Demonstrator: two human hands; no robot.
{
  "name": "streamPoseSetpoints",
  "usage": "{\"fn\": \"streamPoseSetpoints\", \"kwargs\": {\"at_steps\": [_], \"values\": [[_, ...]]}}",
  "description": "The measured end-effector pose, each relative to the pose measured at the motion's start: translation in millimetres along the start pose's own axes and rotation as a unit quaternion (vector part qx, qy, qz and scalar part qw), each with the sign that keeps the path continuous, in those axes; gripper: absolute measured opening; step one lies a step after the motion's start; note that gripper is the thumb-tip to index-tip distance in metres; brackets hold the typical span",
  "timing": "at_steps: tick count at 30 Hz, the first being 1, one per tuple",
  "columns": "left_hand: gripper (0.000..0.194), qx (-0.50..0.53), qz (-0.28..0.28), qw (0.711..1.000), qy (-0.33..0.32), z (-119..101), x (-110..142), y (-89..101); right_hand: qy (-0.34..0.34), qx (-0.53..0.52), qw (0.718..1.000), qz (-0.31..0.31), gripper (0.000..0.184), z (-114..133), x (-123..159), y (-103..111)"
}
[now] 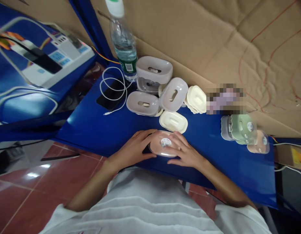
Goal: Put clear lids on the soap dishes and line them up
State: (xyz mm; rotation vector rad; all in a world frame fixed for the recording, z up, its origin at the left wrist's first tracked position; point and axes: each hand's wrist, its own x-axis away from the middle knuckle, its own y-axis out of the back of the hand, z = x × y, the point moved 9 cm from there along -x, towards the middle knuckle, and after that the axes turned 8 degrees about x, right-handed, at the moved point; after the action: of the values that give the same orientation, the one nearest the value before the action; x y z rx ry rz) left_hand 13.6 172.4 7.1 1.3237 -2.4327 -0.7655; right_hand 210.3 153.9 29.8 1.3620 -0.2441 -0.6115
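Note:
Both my hands rest on a pink oval box with a clear lid and a round sticker (164, 147), lying on the blue table (92, 126) close to my body. My left hand (135, 146) curls round its left end. My right hand (183, 150) presses on its right side, fingers bent over the lid. Just beyond it lies a cream oval tray (173, 122).
Several white and cream oval lids and trays (152, 81) are piled at the back, beside a water bottle (122, 40), a black phone (111, 94) and a white cable (113, 83). Green and pink finished boxes (240, 130) lie at right. A power strip (55, 55) sits far left. Cardboard (214, 39) lines the back.

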Motion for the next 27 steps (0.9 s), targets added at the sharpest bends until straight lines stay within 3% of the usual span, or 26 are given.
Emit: {"fn": "streamPoseSetpoints", "kwargs": {"at_steps": [4, 10, 15, 18, 21, 23, 27], "values": [[0.092, -0.018, -0.007, 1.0, -0.012, -6.1, -11.1, -5.3, -0.073, -0.01, 0.997, -0.02, 0.075, -12.2, 15.4, 0.8], [0.084, -0.011, 0.001, 0.999, -0.032, -13.1, -14.8, -9.4, -0.075, -0.005, 0.997, -0.017, 0.077, -9.7, 28.2, 8.2], [0.076, -0.007, 0.027, 0.999, -0.038, -13.5, -10.5, -18.2, -0.1, 0.04, 0.994, -0.029, 0.086, -0.4, 32.5, 1.8], [0.086, 0.011, 0.027, 0.997, -0.064, -22.6, -12.0, -11.3, -0.124, 0.026, 0.991, -0.045, 0.089, 12.2, 38.0, 4.1], [0.092, 0.023, 0.021, 0.994, -0.101, -37.5, -21.2, 3.1, -0.204, 0.035, 0.973, -0.104, 0.088, 14.7, 73.1, 30.6], [0.082, -0.021, 0.024, 0.993, -0.114, -43.5, -32.3, 7.3, -0.3, 0.113, 0.926, -0.197, 0.09, 2.9, 125.7, 71.7], [0.067, -0.165, 0.033, 0.979, -0.111, -38.8, -51.0, -2.1, -0.439, 0.35, 0.724, -0.4, 0.101, -26.5, 266.8, 168.1]]}}
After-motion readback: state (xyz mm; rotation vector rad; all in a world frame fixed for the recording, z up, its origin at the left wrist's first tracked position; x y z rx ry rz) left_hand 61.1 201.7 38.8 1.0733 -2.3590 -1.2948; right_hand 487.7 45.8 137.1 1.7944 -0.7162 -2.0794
